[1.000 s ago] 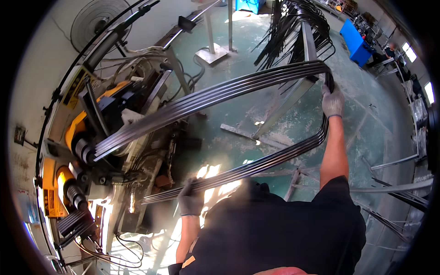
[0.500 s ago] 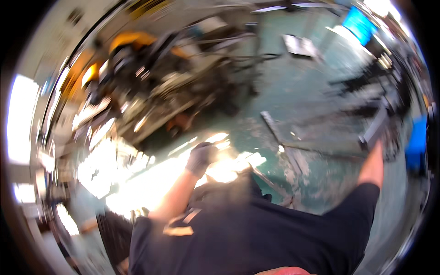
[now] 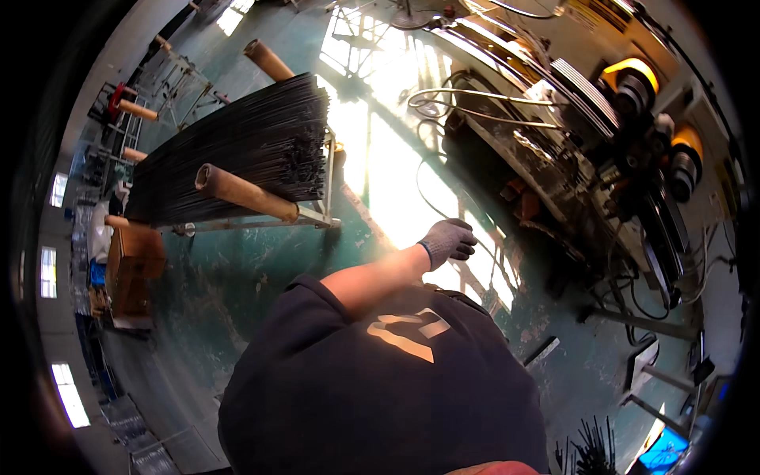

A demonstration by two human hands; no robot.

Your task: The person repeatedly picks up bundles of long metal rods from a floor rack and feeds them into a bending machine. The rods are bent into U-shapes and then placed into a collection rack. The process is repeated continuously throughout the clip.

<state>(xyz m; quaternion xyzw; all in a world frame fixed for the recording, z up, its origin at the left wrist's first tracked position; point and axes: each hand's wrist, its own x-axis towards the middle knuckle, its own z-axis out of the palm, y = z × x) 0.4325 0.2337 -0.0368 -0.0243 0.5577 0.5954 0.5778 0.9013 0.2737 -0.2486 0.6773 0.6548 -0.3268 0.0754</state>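
Note:
My left hand (image 3: 449, 241), in a grey knitted glove with dark fingertips, reaches out in front of my chest over the sunlit floor. Its fingers are loosely bent and a little apart, and I see nothing held in them. The closest thing to it is a thin dark cable (image 3: 425, 190) looping down to the floor. To the left a rack carries a large stack of thin black strips (image 3: 237, 150), apart from the hand. Brown tubes stick up at the stack's side, one near tube (image 3: 249, 192) among them. My right hand is out of view.
On the right stands a long machine with yellow-capped motors (image 3: 633, 77) and hanging cables. A brown carton (image 3: 136, 269) sits at the left. Short bar (image 3: 541, 351) lies on the green floor near my right side. More black strips (image 3: 590, 451) rise at the lower right.
My view has swung left: the machine has shifted from left to right, and the strip stack has come into sight. My right arm, stretched out by a grey bar before, has left the picture.

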